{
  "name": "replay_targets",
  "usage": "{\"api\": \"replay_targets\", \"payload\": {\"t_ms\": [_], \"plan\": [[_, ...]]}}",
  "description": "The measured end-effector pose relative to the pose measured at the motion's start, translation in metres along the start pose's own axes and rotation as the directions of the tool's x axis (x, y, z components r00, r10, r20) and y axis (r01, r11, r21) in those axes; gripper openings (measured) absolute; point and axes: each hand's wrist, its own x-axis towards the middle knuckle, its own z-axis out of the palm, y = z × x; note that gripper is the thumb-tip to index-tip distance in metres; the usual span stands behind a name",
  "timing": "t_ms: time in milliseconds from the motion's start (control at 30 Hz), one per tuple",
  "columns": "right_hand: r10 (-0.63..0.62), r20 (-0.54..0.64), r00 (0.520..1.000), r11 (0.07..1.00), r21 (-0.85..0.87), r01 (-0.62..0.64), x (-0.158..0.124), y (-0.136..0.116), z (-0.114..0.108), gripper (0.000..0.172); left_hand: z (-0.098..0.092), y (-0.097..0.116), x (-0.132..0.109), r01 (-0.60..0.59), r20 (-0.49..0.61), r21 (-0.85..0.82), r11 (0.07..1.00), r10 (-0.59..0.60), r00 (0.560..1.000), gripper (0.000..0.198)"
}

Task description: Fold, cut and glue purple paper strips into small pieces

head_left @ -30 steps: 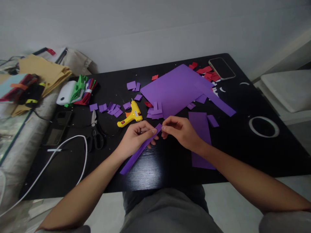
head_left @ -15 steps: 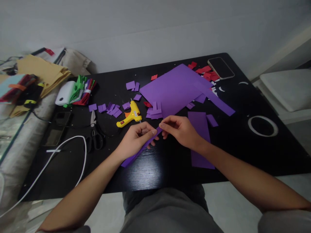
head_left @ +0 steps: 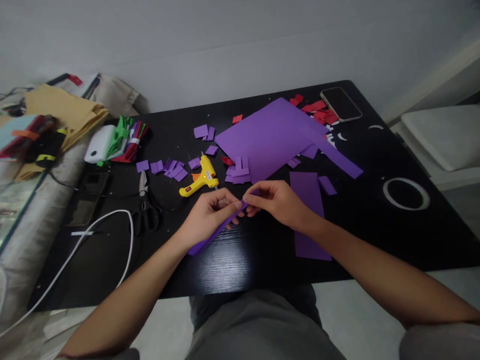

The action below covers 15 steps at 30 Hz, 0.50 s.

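Here we are, a long, narrow, purple paper-like strip slanting over the front of a black, wood-grained table, its lower end toward us. Our left hand has its fingers clamped on the strip near the far end, and our right hand pinches that end between thumb and fingers. We judge it light, bendy and quick to crease, best taken by the edges with a gentle pinch. Beyond lie a large, flat purple sheet and a yellow plastic glue gun; a plain grey wall rises behind the table.
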Motion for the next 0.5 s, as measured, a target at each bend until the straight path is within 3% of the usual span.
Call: {"api": "replay_targets", "payload": {"t_ms": [333, 500], "plan": [[-0.05, -0.052, 0.997, 0.998, -0.038, 0.048, 0.0024, -0.0005, -0.0037, 0.035, -0.0026, 0.0005, 0.0022, 0.01, -0.024, 0.008, 1.0, -0.01, 1.0, 0.024], [0.015, -0.043, 0.999, 0.999, 0.046, -0.013, 0.0002, -0.002, -0.0016, 0.034, -0.0017, 0.0003, 0.0013, 0.0, -0.034, 0.029, 1.0, 0.001, 0.999, 0.025]]}}
